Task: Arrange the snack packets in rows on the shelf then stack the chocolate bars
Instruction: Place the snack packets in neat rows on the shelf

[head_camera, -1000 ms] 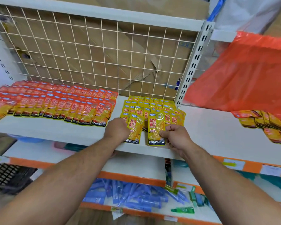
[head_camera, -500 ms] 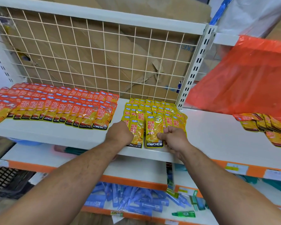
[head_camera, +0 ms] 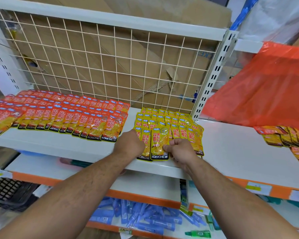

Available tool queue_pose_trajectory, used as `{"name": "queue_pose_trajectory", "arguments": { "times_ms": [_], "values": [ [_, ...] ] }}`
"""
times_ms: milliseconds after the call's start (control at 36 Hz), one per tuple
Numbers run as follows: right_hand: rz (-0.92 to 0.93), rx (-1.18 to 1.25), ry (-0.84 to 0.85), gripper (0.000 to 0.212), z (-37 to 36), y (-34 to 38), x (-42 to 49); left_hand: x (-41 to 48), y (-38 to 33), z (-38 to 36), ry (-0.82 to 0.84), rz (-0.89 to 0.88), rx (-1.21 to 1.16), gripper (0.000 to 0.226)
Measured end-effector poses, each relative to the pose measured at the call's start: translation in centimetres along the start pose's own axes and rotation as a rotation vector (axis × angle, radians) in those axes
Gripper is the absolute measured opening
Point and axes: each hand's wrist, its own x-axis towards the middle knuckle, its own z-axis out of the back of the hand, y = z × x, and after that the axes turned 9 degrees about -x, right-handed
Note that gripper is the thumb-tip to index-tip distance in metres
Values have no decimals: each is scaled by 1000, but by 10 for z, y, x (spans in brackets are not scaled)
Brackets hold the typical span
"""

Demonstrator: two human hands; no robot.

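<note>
At the shelf [head_camera: 231, 149] front edge, the right hand [head_camera: 181, 151] pinches the front yellow packet [head_camera: 158, 140] low down, probably to square it. The left hand [head_camera: 129, 144] butts the yellow row [head_camera: 179, 133] as a stop, its fingers curled under, so I cannot tell its grip.

L hand [head_camera: 129, 144] fingers hidden; red pkts [head_camera: 59, 114] cropped left.

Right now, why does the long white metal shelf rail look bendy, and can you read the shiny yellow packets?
All from the head view: the wide-angle lens slightly bows the long white metal shelf rail; the front shiny yellow foil packet is sharp, KONCHEW readable, with small glints; the orange-red foil packets at far left look softer; light is even, shadows faint.
</note>
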Motion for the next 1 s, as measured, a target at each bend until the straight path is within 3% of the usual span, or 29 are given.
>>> {"name": "queue_pose_trajectory", "arguments": {
  "times_ms": [167, 417, 583, 806, 1000],
  "values": [
    [-49, -127, -19, 47, -17, 0, 7, 1, 1, 1, -95, -99, 46, 23],
    [43, -640, -77, 33, -20, 8, 3, -4, 6, 2, -121, -139, 36, 19],
    [66, -761, -67, 23, -24, 7, 4, -5, 6, 3, -110, -157, 45, 21],
    [72, -873, -72, 25, -19, 12, 2, -10, 2, 2, -109, -197, 90, 28],
    [116, -781, -149, 22, -12, 9, -4, -14, -5, -3, -128, -285, 179, 30]
  ]
}}
